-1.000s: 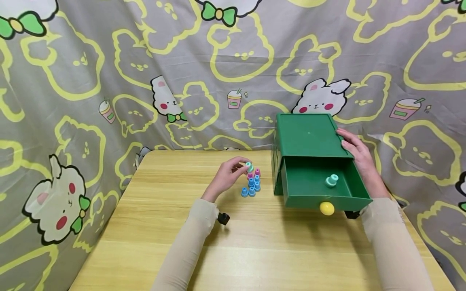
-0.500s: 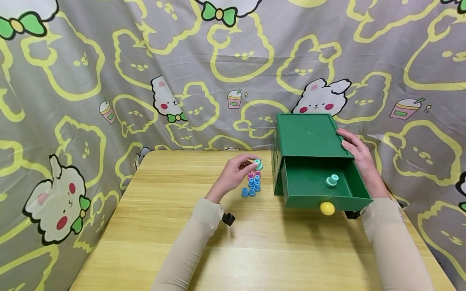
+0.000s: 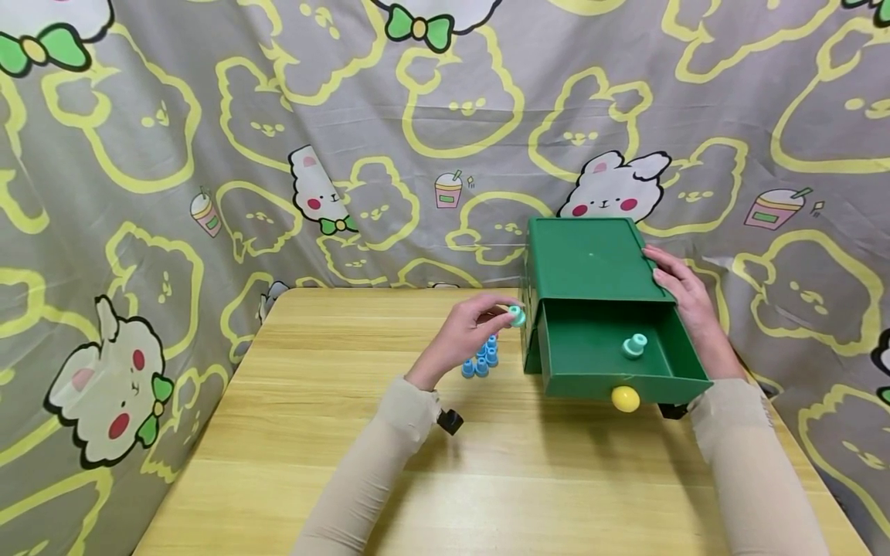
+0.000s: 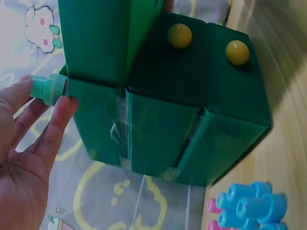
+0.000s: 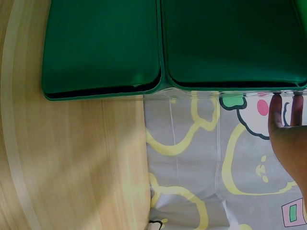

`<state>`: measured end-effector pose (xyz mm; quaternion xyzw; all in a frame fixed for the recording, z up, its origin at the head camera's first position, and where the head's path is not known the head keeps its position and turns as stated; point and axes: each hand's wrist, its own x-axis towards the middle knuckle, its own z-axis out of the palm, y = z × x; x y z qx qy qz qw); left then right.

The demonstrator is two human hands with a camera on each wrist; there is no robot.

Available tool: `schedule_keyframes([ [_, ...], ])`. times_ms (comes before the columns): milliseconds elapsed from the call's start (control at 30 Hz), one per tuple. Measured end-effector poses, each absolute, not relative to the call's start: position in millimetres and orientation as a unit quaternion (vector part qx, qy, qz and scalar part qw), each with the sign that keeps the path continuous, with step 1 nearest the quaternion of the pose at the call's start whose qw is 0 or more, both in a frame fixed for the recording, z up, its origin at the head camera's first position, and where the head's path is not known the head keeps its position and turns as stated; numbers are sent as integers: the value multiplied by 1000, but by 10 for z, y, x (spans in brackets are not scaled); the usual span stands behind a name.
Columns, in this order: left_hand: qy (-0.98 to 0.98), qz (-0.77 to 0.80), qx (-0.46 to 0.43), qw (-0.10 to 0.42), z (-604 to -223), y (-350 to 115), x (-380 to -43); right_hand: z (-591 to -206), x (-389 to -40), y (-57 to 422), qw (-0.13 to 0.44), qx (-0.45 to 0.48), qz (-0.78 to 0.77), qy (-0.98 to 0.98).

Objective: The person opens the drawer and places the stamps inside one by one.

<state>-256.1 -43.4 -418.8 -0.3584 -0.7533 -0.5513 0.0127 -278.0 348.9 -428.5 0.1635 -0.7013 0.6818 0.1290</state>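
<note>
My left hand (image 3: 462, 330) pinches a mint-green stepped plastic peg (image 3: 517, 316) between thumb and fingertips, just left of the green drawer cabinet (image 3: 591, 259). In the left wrist view this peg (image 4: 49, 90) is held sideways, close to the cabinet's side wall. The cabinet's top drawer (image 3: 577, 357) is pulled out, and another mint-green peg (image 3: 633, 346) lies inside it. With extended fingers, my right hand (image 3: 684, 297) rests against the cabinet's right side. In the right wrist view the fingertips of the right hand (image 5: 290, 136) touch that side wall.
Blue pegs (image 3: 481, 367) stand in a cluster on the wooden table (image 3: 306, 417), left of the cabinet. Pink pegs (image 4: 214, 206) show behind them. A yellow knob (image 3: 625, 398) sticks out from the drawer front. A patterned curtain (image 3: 389, 116) hangs behind the table.
My left hand has carried the mint-green peg rightward from above the peg cluster to the cabinet's left side. The right hand and the drawer have stayed in place.
</note>
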Motion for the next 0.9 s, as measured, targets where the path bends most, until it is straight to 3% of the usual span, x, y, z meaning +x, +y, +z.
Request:
schedule_keyframes([
  [900,-710,-535,-454,68,-3945,41,-2444,-4280,-2787,3466,144,169,672,-706],
])
